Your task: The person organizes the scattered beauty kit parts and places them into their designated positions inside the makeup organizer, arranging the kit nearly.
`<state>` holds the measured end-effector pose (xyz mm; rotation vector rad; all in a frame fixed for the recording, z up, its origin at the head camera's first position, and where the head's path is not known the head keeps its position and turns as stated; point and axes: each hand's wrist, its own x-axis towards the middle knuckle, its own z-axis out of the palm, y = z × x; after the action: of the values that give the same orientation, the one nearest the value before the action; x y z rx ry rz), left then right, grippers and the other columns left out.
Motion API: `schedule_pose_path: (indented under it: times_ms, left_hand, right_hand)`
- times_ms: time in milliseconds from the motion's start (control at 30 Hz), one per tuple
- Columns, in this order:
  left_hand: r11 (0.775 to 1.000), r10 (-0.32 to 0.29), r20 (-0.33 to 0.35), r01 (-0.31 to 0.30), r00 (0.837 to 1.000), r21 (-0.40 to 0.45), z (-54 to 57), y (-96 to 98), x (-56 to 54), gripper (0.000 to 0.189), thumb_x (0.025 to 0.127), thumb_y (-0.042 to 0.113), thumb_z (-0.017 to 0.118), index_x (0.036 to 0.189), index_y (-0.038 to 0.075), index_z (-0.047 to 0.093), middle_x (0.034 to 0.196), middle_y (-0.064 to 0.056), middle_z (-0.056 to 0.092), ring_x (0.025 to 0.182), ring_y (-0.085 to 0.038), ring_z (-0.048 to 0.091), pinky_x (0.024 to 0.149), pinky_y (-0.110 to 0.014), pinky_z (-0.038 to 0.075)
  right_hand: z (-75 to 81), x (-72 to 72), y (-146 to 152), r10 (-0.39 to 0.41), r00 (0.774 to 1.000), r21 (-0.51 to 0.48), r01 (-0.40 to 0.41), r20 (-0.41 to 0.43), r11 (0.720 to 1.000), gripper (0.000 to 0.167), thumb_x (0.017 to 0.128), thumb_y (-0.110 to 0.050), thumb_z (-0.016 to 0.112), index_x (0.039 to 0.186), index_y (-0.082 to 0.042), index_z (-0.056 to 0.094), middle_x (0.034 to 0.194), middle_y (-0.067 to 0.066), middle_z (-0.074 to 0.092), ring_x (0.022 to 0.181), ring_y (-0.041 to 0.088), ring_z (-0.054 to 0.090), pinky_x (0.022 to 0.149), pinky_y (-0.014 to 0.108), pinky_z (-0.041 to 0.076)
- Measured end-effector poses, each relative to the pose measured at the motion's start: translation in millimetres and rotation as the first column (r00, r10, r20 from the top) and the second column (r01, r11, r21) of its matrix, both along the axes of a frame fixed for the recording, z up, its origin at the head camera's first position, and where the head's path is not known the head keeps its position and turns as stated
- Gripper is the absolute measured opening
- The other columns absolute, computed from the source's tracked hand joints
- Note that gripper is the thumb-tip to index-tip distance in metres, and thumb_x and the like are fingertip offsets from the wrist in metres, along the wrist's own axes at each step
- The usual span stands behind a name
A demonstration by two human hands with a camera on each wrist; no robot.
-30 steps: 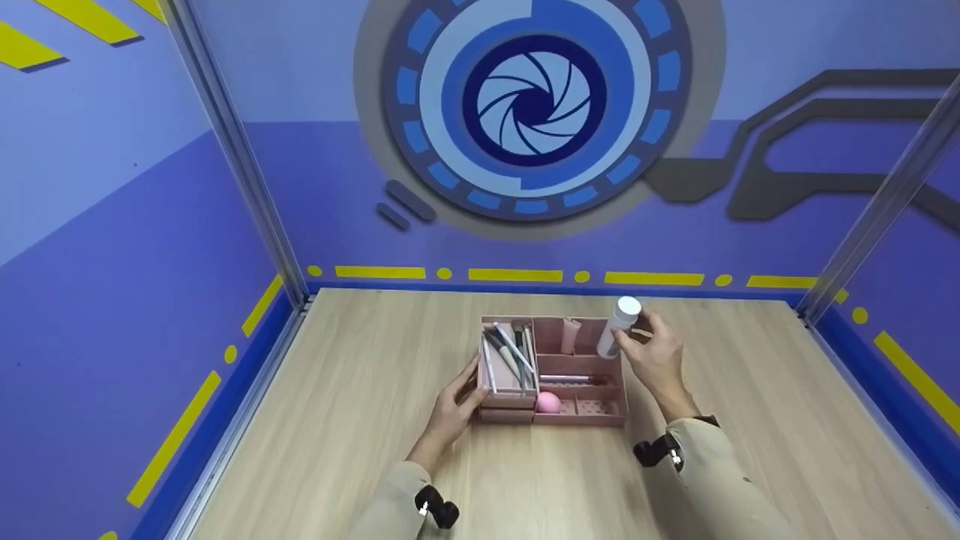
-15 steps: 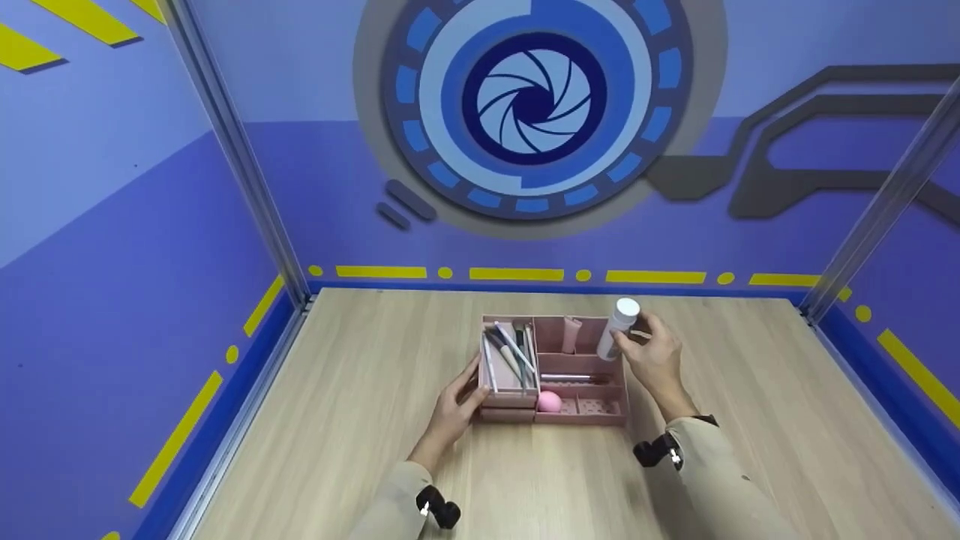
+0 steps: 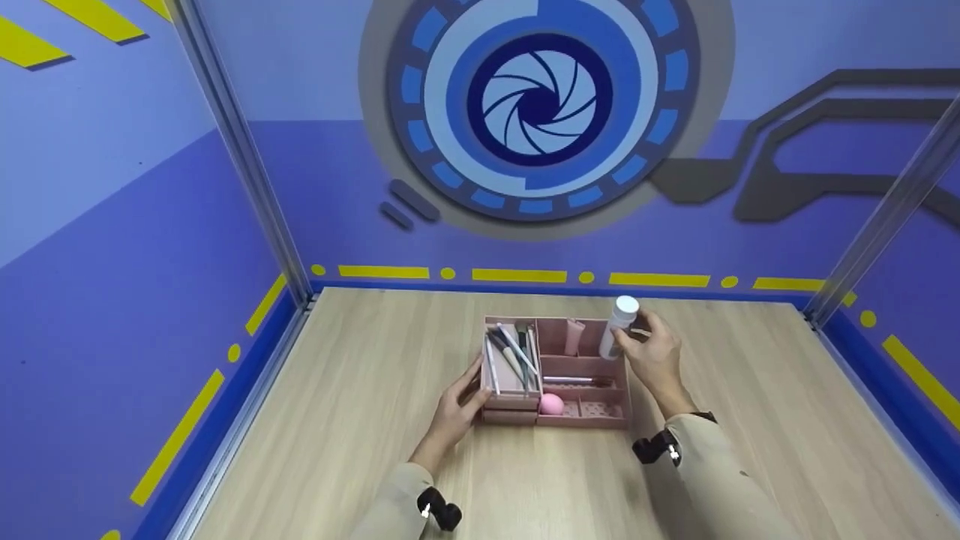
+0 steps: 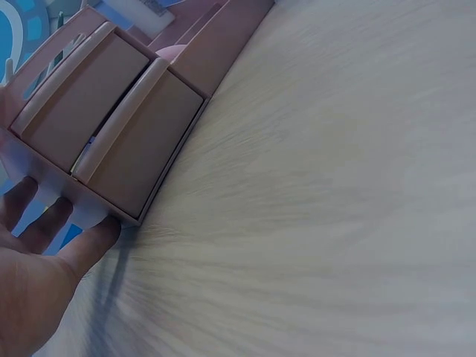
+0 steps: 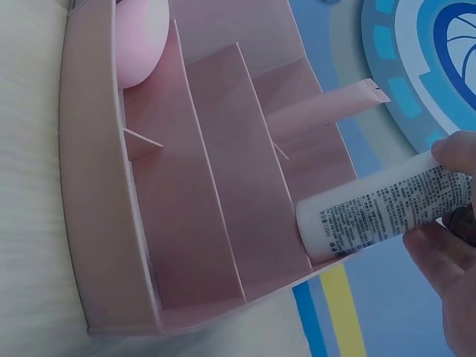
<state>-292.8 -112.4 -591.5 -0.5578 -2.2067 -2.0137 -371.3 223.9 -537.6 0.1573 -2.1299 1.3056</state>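
Note:
A pink desktop organizer [image 3: 583, 421] sits on the table. My left hand [image 3: 451, 414] rests its fingers against the organizer's left side; in the left wrist view the fingertips touch the wall beside two closed drawers [image 4: 141, 134]. At the back right compartment, my right hand [image 3: 657, 361] grips a white bottle [image 3: 619, 327] near its cap, between thumb and fingers. The bottle [image 5: 375, 210], printed with small dark text, leans with its base inside that compartment. Beside it stands a pink tube [image 3: 574, 337]. Whether the base touches the compartment floor is hidden.
Several makeup brushes [image 3: 513, 358] lie in the organizer's top left tray. A brush with a silver handle [image 3: 566, 380] lies in the middle compartment. A pink ball-like sponge [image 3: 552, 404] sits at the front. Wooden tabletop [image 3: 375, 375] surrounds the organizer, with blue panels behind and beside it.

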Motion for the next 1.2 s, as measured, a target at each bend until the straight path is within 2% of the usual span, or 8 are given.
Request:
schedule_pose_path:
  times_ms: [300, 733, 967, 1200]
  left_hand:
    - [0.999, -0.032, 0.043, 0.033, 0.999, -0.013, 4.9, -2.0, 3.5, 0.059, 0.099, 0.011, 0.055, 0.151, 0.0, 0.029, 0.156, -0.02, 0.032, 0.138, -0.036, 0.04, 0.113, -0.031, 0.038]
    - [0.999, -0.006, 0.035, 0.007, 0.999, -0.04, 3.9, -2.0, 3.4, 0.06, 0.099, 0.014, 0.057, 0.151, -0.001, 0.031, 0.154, -0.02, 0.034, 0.138, -0.035, 0.04, 0.114, -0.033, 0.037]
    - [1.0, -0.009, 0.026, 0.01, 1.0, -0.027, 4.3, -1.9, 2.3, 0.059, 0.099, 0.013, 0.056, 0.151, -0.001, 0.031, 0.155, -0.019, 0.034, 0.138, -0.035, 0.04, 0.113, -0.03, 0.037]
    - [1.0, -0.019, 0.032, 0.019, 0.999, -0.018, 4.2, -2.0, 3.0, 0.06, 0.098, 0.012, 0.057, 0.151, -0.001, 0.03, 0.154, -0.02, 0.034, 0.137, -0.035, 0.041, 0.11, -0.023, 0.039]
  right_hand:
    - [0.1, -4.5, -0.6, 0.002, 1.0, 0.005, -0.002, -0.004, 1.0, 0.047, 0.075, -0.003, 0.081, 0.116, 0.01, 0.06, 0.105, 0.028, 0.066, 0.092, 0.04, 0.069, 0.078, 0.047, 0.06]
    - [-9.0, -5.2, 0.1, -0.017, 0.998, 0.025, 0.016, 0.059, 1.0, 0.048, 0.075, -0.004, 0.081, 0.116, 0.01, 0.06, 0.107, 0.027, 0.067, 0.094, 0.038, 0.069, 0.079, 0.04, 0.06]
    - [-16.7, -4.8, 0.0, -0.017, 0.996, 0.012, 0.016, 0.085, 1.0, 0.049, 0.074, -0.001, 0.081, 0.117, 0.009, 0.06, 0.106, 0.028, 0.067, 0.093, 0.04, 0.069, 0.079, 0.042, 0.06]
    - [-20.3, -4.2, -0.1, -0.029, 0.996, 0.042, 0.025, 0.09, 0.999, 0.048, 0.074, -0.003, 0.081, 0.116, 0.009, 0.06, 0.107, 0.028, 0.067, 0.093, 0.04, 0.069, 0.079, 0.044, 0.06]
